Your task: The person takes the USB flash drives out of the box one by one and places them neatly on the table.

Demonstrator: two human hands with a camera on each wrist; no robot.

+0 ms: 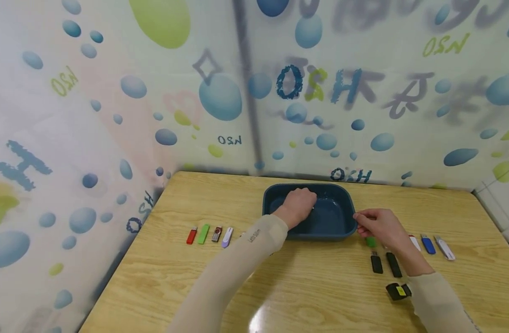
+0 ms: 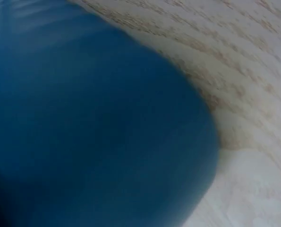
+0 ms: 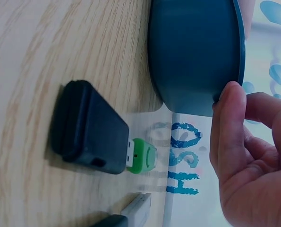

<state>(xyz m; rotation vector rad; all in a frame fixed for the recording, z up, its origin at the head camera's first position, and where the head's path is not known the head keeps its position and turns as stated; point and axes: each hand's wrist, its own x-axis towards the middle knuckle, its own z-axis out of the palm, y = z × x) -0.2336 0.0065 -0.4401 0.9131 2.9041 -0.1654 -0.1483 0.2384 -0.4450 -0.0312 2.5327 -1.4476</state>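
Note:
A dark blue plastic basin (image 1: 329, 231) stands towards the back of the wooden table. My left hand (image 1: 299, 203) reaches down inside it, the back of the hand facing up and the fingertips hidden; whether they hold anything I cannot tell. The basin's blue wall (image 2: 112, 118) fills much of the left wrist view, blurred. At the basin's right end, my right hand (image 1: 379, 224) pinches the rim between thumb and fingers. Just below that hand lie a green USB stick (image 1: 370, 241) and a black USB stick (image 3: 90, 130).
Left of the basin lie red (image 1: 191, 235), green (image 1: 203, 234), brown-and-silver (image 1: 216, 233) and lilac-and-white USB sticks (image 1: 227, 237). To the right are blue (image 1: 428, 244) and silver ones (image 1: 445, 248). A black item with a yellow label (image 1: 398, 292) sits by the right sleeve.

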